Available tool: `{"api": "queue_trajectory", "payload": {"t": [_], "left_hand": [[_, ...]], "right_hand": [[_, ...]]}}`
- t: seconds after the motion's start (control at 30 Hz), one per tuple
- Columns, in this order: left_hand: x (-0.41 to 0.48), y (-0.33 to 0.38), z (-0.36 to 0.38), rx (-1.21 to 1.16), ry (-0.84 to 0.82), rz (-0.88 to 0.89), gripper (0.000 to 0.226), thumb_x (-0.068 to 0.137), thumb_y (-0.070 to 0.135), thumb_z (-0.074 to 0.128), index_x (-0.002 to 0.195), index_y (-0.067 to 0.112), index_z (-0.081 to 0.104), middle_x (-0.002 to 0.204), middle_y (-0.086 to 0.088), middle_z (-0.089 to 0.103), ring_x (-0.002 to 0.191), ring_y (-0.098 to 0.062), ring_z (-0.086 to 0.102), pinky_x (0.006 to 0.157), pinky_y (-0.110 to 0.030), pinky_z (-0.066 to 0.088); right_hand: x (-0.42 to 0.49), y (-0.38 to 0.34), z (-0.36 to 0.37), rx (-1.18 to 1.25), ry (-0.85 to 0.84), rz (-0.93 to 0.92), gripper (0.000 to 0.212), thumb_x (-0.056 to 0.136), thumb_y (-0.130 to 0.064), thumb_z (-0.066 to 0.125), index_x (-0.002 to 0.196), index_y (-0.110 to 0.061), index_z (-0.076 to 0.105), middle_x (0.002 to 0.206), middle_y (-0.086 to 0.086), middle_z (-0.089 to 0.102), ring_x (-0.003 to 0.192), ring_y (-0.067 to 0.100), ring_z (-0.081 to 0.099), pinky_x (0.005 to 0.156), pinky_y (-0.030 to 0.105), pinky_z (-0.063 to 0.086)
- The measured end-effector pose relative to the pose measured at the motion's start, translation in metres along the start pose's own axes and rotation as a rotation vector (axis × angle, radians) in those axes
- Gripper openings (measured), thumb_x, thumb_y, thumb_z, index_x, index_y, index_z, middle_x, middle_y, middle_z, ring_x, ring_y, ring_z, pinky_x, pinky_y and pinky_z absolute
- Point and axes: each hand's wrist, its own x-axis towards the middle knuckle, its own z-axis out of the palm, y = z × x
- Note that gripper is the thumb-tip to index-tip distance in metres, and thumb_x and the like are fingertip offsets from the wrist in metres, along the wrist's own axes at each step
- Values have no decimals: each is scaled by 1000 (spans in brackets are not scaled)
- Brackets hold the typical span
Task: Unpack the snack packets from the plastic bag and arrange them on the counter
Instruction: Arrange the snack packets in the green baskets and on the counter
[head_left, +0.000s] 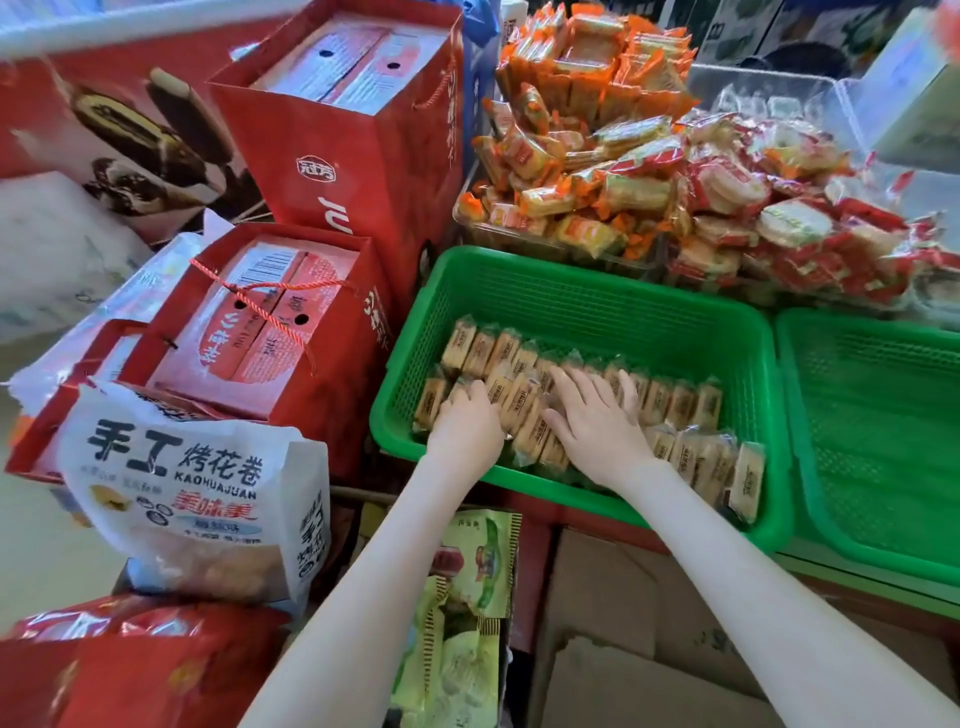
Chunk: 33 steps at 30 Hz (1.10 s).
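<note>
Snack packets (670, 402): small tan ones, lying in the green basket (571, 270), stood side by side in two rough rows along its floor, with a looser clump towards its near right corner.
Left hand (465, 423): inside the basket at the left end of the rows, knuckles bent, fingertips down among the packets and hidden from me, so I cannot tell whether I am pinching one or only nudging them.
Right hand (597, 423): inside the basket at the middle of the rows, fingers spread and nearly straight, lying flat on the packet tops; it has hold of nothing.
White plastic bag (192, 483): left of the basket, slumped on the red gift bags (358, 156), and something golden shows through its lower part.
Done so far: a good share of the packets are out and lined up, I judge; the far half of the basket floor is bare.
Left to do: straighten the loose clump at the near right, and empty whatever the bag holds.
Other basket (883, 415): right of the green basket, touching it, no packets showing inside.
Heaped packets (597, 156): orange and red ones, behind the basket.
</note>
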Motion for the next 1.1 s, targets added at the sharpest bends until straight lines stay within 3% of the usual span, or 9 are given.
{"api": "queue_trajectory", "payload": {"t": [0.17,0.33,0.4,0.5,0.57,0.67,0.83,0.97,1.1], "left_hand": [[-19,2,21,-26,265,36,62,103,39,35,152,6,15,152,-16,31,137,-31,31,109,-42,31],[-52,40,37,-55,451,126,59,102,30,42,152,7,21,154,-20,25,143,-34,21,115,-45,19],[-70,71,48,-82,478,208,55,100,23,46,149,4,29,152,-22,29,141,-37,25,113,-47,23],[-102,132,78,-86,521,430,49,91,13,60,136,-4,47,135,-28,49,126,-42,47,101,-49,42],[-125,181,108,-119,504,565,44,86,9,64,126,-6,55,124,-28,57,115,-43,56,94,-48,48],[-170,263,155,-202,413,691,44,89,11,59,129,-5,53,127,-26,56,117,-41,55,97,-46,46],[-250,411,237,-235,269,857,47,92,10,53,137,-1,46,132,-21,52,119,-38,51,99,-43,43],[-299,517,288,-179,143,929,53,91,9,50,143,5,39,136,-18,48,120,-38,48,97,-43,42],[-306,588,323,-79,119,906,56,95,19,49,147,11,31,140,-13,42,123,-33,44,95,-42,42]], "right_hand": [[-28,-2,-1,113,144,24,53,103,-43,23,152,-22,20,157,0,24,145,15,15,114,41,-12],[-75,21,-10,155,250,36,51,102,-37,34,150,-18,28,155,3,28,143,19,21,114,39,-6],[-103,42,-16,187,324,64,51,101,-34,41,147,-15,34,152,6,34,140,22,28,113,38,-2],[-154,86,-27,232,432,138,53,95,-35,40,142,-12,42,145,8,42,134,23,36,111,38,7],[-196,124,-36,262,505,187,52,93,-36,40,139,-11,46,140,8,48,130,23,39,110,40,17],[-270,193,-45,338,581,228,45,95,-25,50,136,-7,49,135,10,52,124,25,43,104,39,33],[-410,321,-57,399,575,267,44,93,-15,47,135,-4,49,130,14,55,121,25,45,105,15,22],[-500,410,-67,427,590,405,45,89,-11,46,133,-2,52,120,19,61,110,34,55,95,27,33],[-542,489,-69,440,551,505,48,96,-8,49,143,-11,41,130,14,53,122,30,47,99,35,36]]}}
